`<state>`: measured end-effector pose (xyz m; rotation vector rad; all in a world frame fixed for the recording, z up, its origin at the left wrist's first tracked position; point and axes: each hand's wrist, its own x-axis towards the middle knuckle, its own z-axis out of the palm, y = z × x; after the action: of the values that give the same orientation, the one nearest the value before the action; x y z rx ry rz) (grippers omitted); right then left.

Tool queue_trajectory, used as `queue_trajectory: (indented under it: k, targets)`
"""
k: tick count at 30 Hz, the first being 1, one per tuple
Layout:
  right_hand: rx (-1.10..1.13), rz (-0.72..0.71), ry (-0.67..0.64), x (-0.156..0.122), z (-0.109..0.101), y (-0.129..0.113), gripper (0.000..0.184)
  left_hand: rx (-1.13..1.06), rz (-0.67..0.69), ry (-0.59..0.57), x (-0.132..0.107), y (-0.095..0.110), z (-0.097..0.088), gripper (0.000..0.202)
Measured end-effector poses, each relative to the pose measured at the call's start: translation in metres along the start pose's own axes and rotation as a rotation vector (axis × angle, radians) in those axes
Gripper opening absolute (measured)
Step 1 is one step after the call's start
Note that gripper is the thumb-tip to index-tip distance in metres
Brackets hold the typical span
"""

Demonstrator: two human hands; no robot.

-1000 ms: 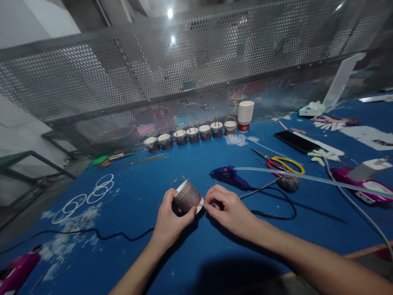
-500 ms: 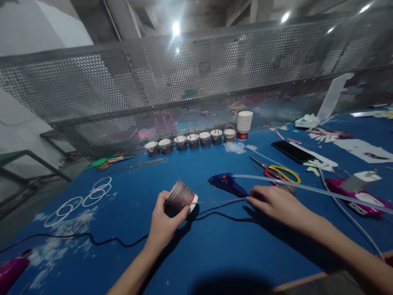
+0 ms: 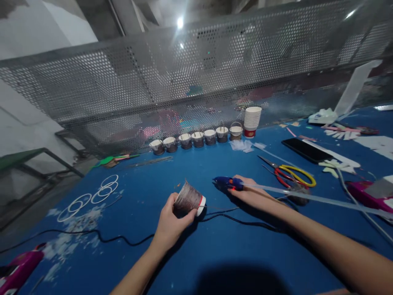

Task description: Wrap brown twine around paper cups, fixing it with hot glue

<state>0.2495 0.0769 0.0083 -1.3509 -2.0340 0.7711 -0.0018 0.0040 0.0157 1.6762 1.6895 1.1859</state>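
Tilted on its side, a paper cup wrapped in brown-grey cord is gripped by my left hand. A red band and a strip of bare white show at the cup's right end. My right hand is wrapped round a blue hot glue gun just to the right of the cup; a small red light glows on it. A long clear glue stick runs out of the gun's back to the right. Thin cord trails from the cup toward the right forearm, which hides part of it.
Several wrapped cups line the back beside a stack of paper cups. Scissors, a phone and a magenta tool lie right. White rings lie left. A black cable crosses the blue table.
My right hand has let go of the cord and moved left onto the glue gun, now gripping it. My left hand still holds the cup. The view has shifted slightly.
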Motion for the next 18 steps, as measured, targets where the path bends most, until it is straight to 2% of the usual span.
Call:
queue_trajectory:
  k: [3, 8, 13, 18]
  targets:
    - [0.110, -0.010, -0.026, -0.020, 0.001, -0.014, 0.010, 0.012, -0.040, 0.004, 0.001, 0.001, 0.001, 0.024]
    - [0.198, -0.131, -0.061, -0.043, 0.003, -0.032, 0.017, 0.054, -0.019, 0.040, 0.001, 0.004, 0.003, 0.022]
    - [0.173, -0.112, -0.115, -0.049, 0.008, -0.034, 0.023, 0.100, -0.007, 0.089, 0.002, -0.001, 0.005, 0.026]
    - [0.125, -0.116, -0.112, -0.047, 0.012, -0.036, 0.024, 0.149, 0.007, 0.096, 0.001, -0.005, 0.006, 0.029]
